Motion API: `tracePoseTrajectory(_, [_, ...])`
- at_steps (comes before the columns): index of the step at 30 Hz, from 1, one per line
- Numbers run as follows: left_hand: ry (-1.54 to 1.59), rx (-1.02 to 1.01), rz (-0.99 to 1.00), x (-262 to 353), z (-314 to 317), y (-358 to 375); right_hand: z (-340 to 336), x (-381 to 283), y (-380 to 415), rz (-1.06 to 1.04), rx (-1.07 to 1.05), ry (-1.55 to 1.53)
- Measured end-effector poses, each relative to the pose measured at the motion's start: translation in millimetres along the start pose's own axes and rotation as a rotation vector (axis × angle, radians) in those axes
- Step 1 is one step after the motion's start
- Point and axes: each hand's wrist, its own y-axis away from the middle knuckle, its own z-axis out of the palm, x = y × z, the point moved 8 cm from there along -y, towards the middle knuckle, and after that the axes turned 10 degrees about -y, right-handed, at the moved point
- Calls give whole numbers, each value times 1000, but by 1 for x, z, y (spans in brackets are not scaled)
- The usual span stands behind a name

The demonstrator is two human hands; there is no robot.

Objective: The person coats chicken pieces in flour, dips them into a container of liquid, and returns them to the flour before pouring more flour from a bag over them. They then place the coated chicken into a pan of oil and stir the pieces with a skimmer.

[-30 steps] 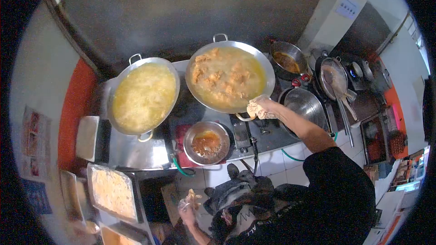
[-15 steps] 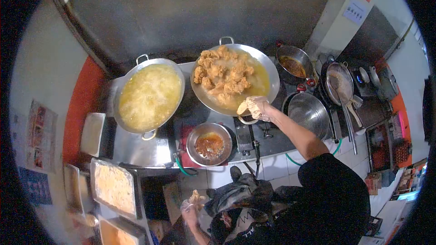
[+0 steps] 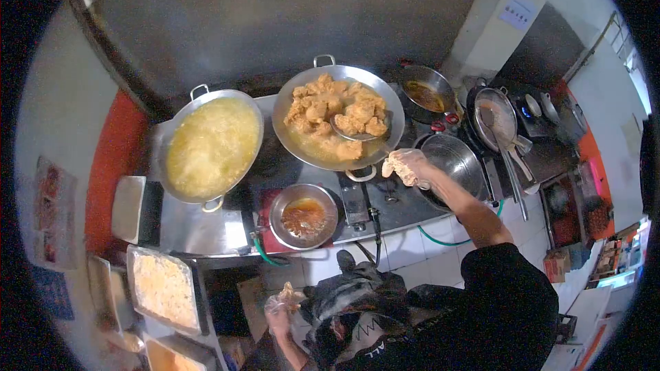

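Note:
My right hand (image 3: 412, 165), in a thin clear glove, is closed around a pale coated piece (image 3: 397, 170) beside the lower right rim of the middle wok (image 3: 280, 102). Golden fried pieces (image 3: 316, 106) are heaped in this wok's oil. Some of them rest on a metal strainer (image 3: 356, 137), and whether its handle reaches my hand is unclear. Low in front of my body, my left hand (image 3: 277, 312), also gloved, grips another pale coated piece (image 3: 290, 295).
Pale foam covers the oil in the left wok (image 3: 256, 130). A steel bowl (image 3: 275, 216) of reddish-brown contents sits at the counter's front. Trays (image 3: 130, 275) of coated food stand lower left. Dark pans (image 3: 450, 87) and a long-handled strainer (image 3: 509, 151) are at right.
My right hand has moved down and right from the wok's rim relative to the pans. The strainer under the fried pieces now shows. The whole view has shifted slightly.

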Motion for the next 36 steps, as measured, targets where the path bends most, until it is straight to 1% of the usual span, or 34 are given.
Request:
tracePoseTrajectory(2, [-47, 7, 12, 2, -1, 0, 8, -19, 31, 6, 25, -17])
tracePoseTrajectory(4, [67, 35, 63, 5, -1, 0, 1, -37, 43, -102, 33, 187])
tracePoseTrajectory(5, [71, 32, 62, 15, -1, 0, -18, -38, 35, -183, 123, 187])
tracePoseTrajectory(6, [83, -5, 23, 22, 0, 2, -39, -38, 28, -122, 135, 365])
tracePoseTrajectory(7, [91, -46, -16, 24, 1, 4, -30, -54, 41, -46, 127, 479])
tracePoseTrajectory(8, [93, -51, -12, 7, -1, -1, -17, -71, 58, 26, 120, 592])
tracePoseTrajectory(9, [119, -75, 32, -19, 0, -12, -23, -77, 57, -66, 153, 614])
tracePoseTrajectory(10, [146, -93, 72, -36, 2, -17, -31, -81, 54, -69, 153, 621])
tracePoseTrajectory(11, [151, -88, 72, -41, 1, -17, -38, -84, 47, -30, 112, 645])
tracePoseTrajectory(12, [177, -83, 28, -49, 0, -18, -42, -86, 37, 9, 72, 667])
tracePoseTrajectory(13, [201, -80, -16, -59, -2, -18, -16, -103, 42, -8, -52, 752])
tracePoseTrajectory(14, [200, -76, -14, -73, -5, -18, -14, -108, 33, 75, -83, 818])
tracePoseTrajectory(16, [32, -26, -44, -111, -14, -17, -17, -106, 10, 400, -106, 745])
tracePoseTrajectory(17, [142, -19, -128, -60, -13, 0, -14, -111, -6, 486, -91, 778])
tracePoseTrajectory(18, [143, -14, -129, -66, -16, 3, -11, -115, -21, 575, -73, 811])
tracePoseTrajectory(20, [114, 38, -71, -76, -23, 10, -57, -106, -100, 455, -50, 962])
tracePoseTrajectory(21, [115, 41, -73, -76, -24, 14, -66, -104, -140, 402, -129, 1267])
tracePoseTrajectory(22, [159, 52, -87, -76, -26, 19, -51, -114, -157, 400, -131, 1267])
tracePoseTrajectory(23, [202, 60, -102, -77, -27, 22, -15, -111, -172, 344, -434, 1661])
tracePoseTrajectory(24, [202, 58, -103, -78, -26, 25, 5, -104, -173, 266, -761, 2036])
tracePoseTrajectory(25, [236, 72, -126, -84, -26, 28, 3, -103, -176, 268, -763, 2036])
tracePoseTrajectory(27, [271, 83, -144, -103, -29, 28, -5, -110, -189, 297, -542, 2015])
tracePoseTrajectory(29, [139, -7, 2, -117, -27, 23, -20, -113, -195, 331, -322, 1976])
tracePoseTrajectory(30, [137, -15, 2, -116, -26, 23, -28, -114, -194, 349, -211, 1951])
tracePoseTrajectory(31, [123, 24, -54, -111, -25, 22, 28, -128, -137, 399, -171, 1758])
tracePoseTrajectory(32, [108, 63, -112, -106, -26, 19, 43, -136, -99, 404, -168, 1755])
tracePoseTrajectory(33, [107, 57, -113, -87, -27, 16, 64, -148, -76, 124, -246, 1654])
tracePoseTrajectory(34, [166, 14, -187, -69, -26, 14, 74, -160, -57, -147, -317, 1535])
tracePoseTrajectory(35, [223, -29, -260, -64, -24, 14, 47, -157, -67, -492, -434, 1012])
tracePoseTrajectory(36, [221, -35, -260, -73, -26, 10, 57, -158, -62, -489, -427, 1011])
